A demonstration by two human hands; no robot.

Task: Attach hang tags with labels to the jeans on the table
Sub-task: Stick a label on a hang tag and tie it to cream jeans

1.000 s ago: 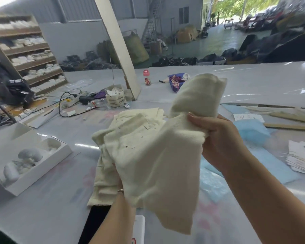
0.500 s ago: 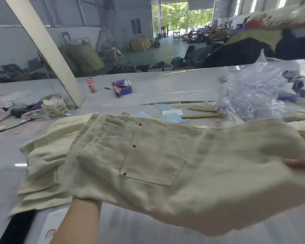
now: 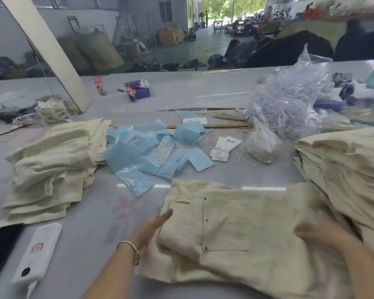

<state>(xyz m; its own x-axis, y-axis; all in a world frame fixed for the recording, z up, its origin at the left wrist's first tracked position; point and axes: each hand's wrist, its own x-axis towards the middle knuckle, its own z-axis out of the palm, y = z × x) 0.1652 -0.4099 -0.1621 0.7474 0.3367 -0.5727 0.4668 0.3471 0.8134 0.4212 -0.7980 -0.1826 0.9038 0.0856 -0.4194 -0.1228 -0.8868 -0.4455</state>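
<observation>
Jeans [image 3: 235, 229] now lowered flat — waistband left, lengthwise rightward

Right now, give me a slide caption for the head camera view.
Both hands, left and right, flatten cream jeans on the table, hang tags beyond.

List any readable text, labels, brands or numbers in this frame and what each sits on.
None can be read.
White hang tags: dark characters on the top card, too blurred to make out.
Label strips on the blue bags: rows of print, too small.
White card by the wooden stick: print too small.
White phone case: a rainbow-like arch mark only, no words.
Jeans under the left hand and right hand: no label visible.
</observation>
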